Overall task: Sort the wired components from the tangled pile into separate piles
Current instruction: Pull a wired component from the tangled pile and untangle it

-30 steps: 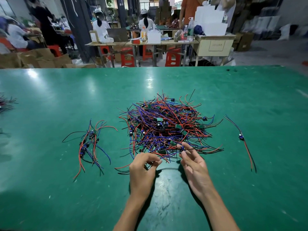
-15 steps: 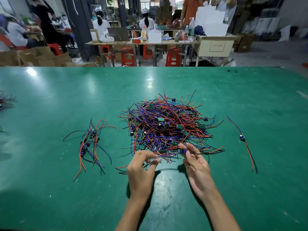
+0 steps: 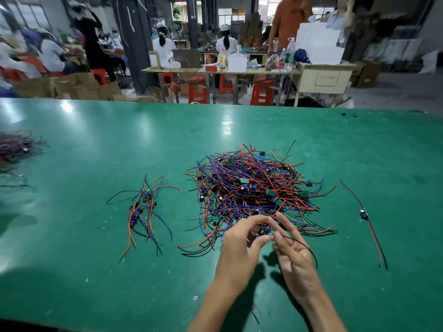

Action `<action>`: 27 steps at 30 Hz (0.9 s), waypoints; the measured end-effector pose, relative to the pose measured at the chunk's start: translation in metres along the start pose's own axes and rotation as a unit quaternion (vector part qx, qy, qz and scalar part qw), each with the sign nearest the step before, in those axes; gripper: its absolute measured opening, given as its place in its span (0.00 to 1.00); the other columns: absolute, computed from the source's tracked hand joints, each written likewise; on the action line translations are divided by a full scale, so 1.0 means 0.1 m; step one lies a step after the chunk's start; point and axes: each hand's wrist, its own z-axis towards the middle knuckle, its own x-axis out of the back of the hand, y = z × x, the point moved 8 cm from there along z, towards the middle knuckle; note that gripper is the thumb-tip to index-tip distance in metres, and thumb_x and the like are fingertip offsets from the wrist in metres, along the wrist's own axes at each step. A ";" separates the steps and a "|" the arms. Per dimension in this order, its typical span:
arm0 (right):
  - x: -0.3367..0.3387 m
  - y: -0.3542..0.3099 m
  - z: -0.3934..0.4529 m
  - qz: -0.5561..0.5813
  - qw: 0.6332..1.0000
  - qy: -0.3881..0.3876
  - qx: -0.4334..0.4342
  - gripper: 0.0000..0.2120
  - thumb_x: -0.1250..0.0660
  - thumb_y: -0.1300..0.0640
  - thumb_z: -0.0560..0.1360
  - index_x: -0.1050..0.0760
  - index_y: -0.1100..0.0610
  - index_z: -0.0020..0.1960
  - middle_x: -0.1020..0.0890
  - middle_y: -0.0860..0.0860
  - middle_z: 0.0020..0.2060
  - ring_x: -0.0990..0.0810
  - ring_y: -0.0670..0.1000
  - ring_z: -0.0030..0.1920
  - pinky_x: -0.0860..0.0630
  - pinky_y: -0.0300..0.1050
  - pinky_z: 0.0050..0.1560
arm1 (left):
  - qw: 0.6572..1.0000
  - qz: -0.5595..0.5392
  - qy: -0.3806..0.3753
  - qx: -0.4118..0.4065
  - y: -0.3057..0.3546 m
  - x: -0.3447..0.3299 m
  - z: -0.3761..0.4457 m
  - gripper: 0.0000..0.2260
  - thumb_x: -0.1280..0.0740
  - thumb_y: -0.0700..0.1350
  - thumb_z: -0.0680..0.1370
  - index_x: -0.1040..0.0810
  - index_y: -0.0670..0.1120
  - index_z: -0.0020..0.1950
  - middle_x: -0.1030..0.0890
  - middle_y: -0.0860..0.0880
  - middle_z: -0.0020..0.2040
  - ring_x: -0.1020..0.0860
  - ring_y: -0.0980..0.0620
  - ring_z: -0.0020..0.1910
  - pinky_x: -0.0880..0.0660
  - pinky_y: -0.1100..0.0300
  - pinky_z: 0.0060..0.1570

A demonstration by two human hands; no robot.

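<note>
**Both hands on one component at the pile's near edge**

Where the green table (image 3: 72,271) runs off to the far left, a blurred bunch of wires (image 3: 19,147) lies at its edge. Next comes the small sorted pile (image 3: 143,209) — a few components with red, blue and black leads, well apart from the rest. At the middle sits the tangled pile (image 3: 254,188). Just at its near edge the left hand (image 3: 239,248) curls thumb and forefinger round a small blue component (image 3: 265,230). The right hand (image 3: 296,257) meets it there, fingers (image 3: 287,226) half-bent, pinching the same piece; a black lead (image 3: 304,246) arcs across that hand. Farther right, a single component (image 3: 364,213) lies alone — its leads stretched out on the table.
</note>
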 end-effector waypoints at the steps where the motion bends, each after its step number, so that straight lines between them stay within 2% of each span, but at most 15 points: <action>1: 0.00 -0.01 0.00 -0.008 1.000 -0.003 0.006 0.25 0.31 0.65 0.73 0.24 0.58 0.70 0.18 0.59 0.63 0.17 0.47 0.58 0.22 0.35 0.56 | 1.000 -0.010 0.018 0.006 -0.01 0.09 0.04 0.14 0.27 0.41 0.76 0.18 0.57 0.58 0.18 0.63 0.48 0.19 0.60 0.45 0.24 0.66 0.43; 4: 0.01 -0.02 -0.01 -0.020 1.000 -0.006 0.009 0.23 0.30 0.64 0.73 0.21 0.53 0.67 0.18 0.56 0.64 0.17 0.43 0.56 0.24 0.31 0.58 | 0.994 -0.059 0.083 0.037 -0.07 0.54 0.26 0.12 0.26 0.39 0.76 0.15 0.54 0.56 0.16 0.58 0.43 0.20 0.59 0.38 0.21 0.61 0.40; 8: 0.08 0.06 0.01 0.001 1.000 0.021 -0.023 0.17 0.29 0.61 0.72 0.16 0.54 0.61 0.16 0.59 0.60 0.15 0.48 0.52 0.21 0.34 0.53 | 0.976 -0.090 0.190 0.061 -0.28 1.38 0.53 0.09 0.28 0.37 0.78 0.16 0.48 0.56 0.17 0.50 0.40 0.22 0.57 0.30 0.22 0.65 0.36; 10: 0.08 0.07 0.02 -0.013 0.999 0.024 -0.028 0.17 0.29 0.60 0.72 0.16 0.53 0.60 0.15 0.60 0.57 0.15 0.47 0.48 0.20 0.35 0.51 | 0.964 -0.088 0.229 0.104 -0.50 1.73 0.61 0.10 0.30 0.36 0.79 0.18 0.43 0.60 0.18 0.46 0.44 0.22 0.56 0.32 0.22 0.66 0.36; 12: 0.04 0.07 0.00 -0.076 0.997 0.016 -0.025 0.15 0.29 0.57 0.74 0.16 0.50 0.59 0.14 0.60 0.54 0.17 0.46 0.44 0.19 0.36 0.46 | 0.950 -0.108 0.234 0.175 -0.76 1.90 0.61 0.14 0.31 0.34 0.79 0.21 0.38 0.65 0.19 0.43 0.49 0.22 0.53 0.39 0.21 0.69 0.38; 14: -0.11 0.09 -0.02 -0.186 0.982 -0.016 -0.031 0.11 0.32 0.55 0.77 0.16 0.47 0.58 0.13 0.58 0.51 0.18 0.49 0.44 0.19 0.38 0.43 | 0.938 -0.155 0.207 0.232 -0.93 1.86 0.53 0.14 0.31 0.33 0.78 0.22 0.36 0.64 0.18 0.44 0.50 0.22 0.51 0.43 0.21 0.70 0.40; 16: -0.44 0.16 -0.04 -0.262 0.957 -0.102 -0.076 0.11 0.36 0.55 0.82 0.15 0.47 0.57 0.13 0.59 0.46 0.20 0.53 0.41 0.22 0.39 0.43 | 0.938 -0.197 0.135 0.251 -0.94 1.61 0.43 0.09 0.30 0.34 0.77 0.18 0.37 0.58 0.17 0.46 0.45 0.21 0.51 0.41 0.20 0.68 0.44; 17: -0.66 0.20 -0.05 -0.272 0.942 -0.159 -0.113 0.12 0.37 0.57 0.82 0.15 0.50 0.56 0.13 0.61 0.41 0.21 0.54 0.38 0.24 0.41 0.41 | 0.939 -0.216 0.083 0.255 -0.88 1.42 0.38 0.07 0.29 0.37 0.77 0.17 0.39 0.54 0.17 0.46 0.43 0.20 0.51 0.40 0.19 0.66 0.46; 20: -1.22 0.29 -0.12 -0.349 0.862 -0.298 -0.214 0.21 0.44 0.60 0.67 0.15 0.58 0.49 0.19 0.60 0.25 0.28 0.53 0.24 0.29 0.40 0.29 | 0.939 -0.235 -0.047 0.248 -0.61 0.91 0.25 0.13 0.30 0.47 0.76 0.15 0.39 0.53 0.15 0.43 0.45 0.17 0.50 0.44 0.19 0.62 0.50; 21: -1.33 0.31 -0.14 -0.380 0.831 -0.327 -0.242 0.21 0.45 0.61 0.66 0.16 0.58 0.49 0.22 0.58 0.22 0.30 0.52 0.21 0.31 0.39 0.27 | 0.939 -0.233 -0.069 0.245 -0.53 0.81 0.24 0.16 0.31 0.49 0.75 0.16 0.38 0.54 0.14 0.42 0.48 0.16 0.50 0.47 0.20 0.61 0.52; 23: -1.45 0.33 -0.19 -0.407 0.788 -0.362 -0.287 0.20 0.47 0.64 0.71 0.19 0.62 0.52 0.24 0.52 0.19 0.32 0.49 0.19 0.34 0.40 0.25 | 0.931 -0.259 -0.097 0.239 -0.39 0.66 0.23 0.20 0.32 0.51 0.76 0.17 0.35 0.56 0.15 0.40 0.54 0.16 0.49 0.52 0.20 0.60 0.55; 25: -1.46 0.34 -0.22 -0.377 0.789 -0.362 -0.323 0.17 0.50 0.67 0.75 0.24 0.64 0.54 0.24 0.47 0.19 0.35 0.46 0.17 0.40 0.39 0.24 | 0.912 -0.313 -0.115 0.237 -0.27 0.59 0.21 0.19 0.34 0.50 0.78 0.19 0.34 0.56 0.15 0.38 0.56 0.16 0.47 0.53 0.18 0.62 0.47; 27: -1.42 0.38 -0.26 -0.298 0.815 -0.337 -0.364 0.15 0.50 0.67 0.75 0.24 0.61 0.50 0.28 0.45 0.17 0.41 0.46 0.17 0.45 0.41 0.23 | 0.901 -0.343 -0.124 0.236 -0.21 0.56 0.19 0.15 0.33 0.48 0.79 0.19 0.36 0.53 0.15 0.39 0.53 0.15 0.47 0.46 0.20 0.64 0.33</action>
